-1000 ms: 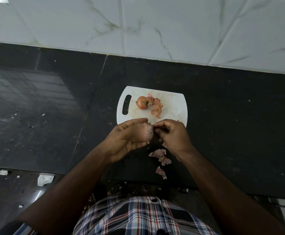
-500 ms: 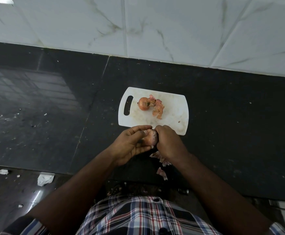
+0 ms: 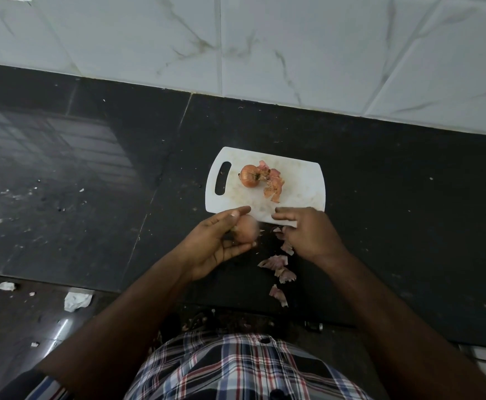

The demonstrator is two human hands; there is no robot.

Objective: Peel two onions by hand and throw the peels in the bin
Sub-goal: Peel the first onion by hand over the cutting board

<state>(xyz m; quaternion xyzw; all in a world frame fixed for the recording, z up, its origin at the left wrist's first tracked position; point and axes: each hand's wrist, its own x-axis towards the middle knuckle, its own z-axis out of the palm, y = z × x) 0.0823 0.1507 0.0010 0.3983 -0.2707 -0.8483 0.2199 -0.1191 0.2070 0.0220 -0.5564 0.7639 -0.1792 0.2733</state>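
My left hand holds a pale onion between thumb and fingers, just in front of the white cutting board. A short gap separates it from my right hand, which hovers to the right with fingers loosely curled; a scrap of peel shows beneath it, and I cannot tell if it is held. A second onion lies on the board with a pile of peels beside it. More loose peels lie on the black counter near its front edge.
The black stone counter runs left and right, backed by a white marble-tiled wall. Crumpled white scraps lie on the dark floor at lower left. No bin is in view.
My hands were pressed together on the onion; now the right hand has pulled away to the right, and the onion stays in the left hand. More peel lies on the counter.
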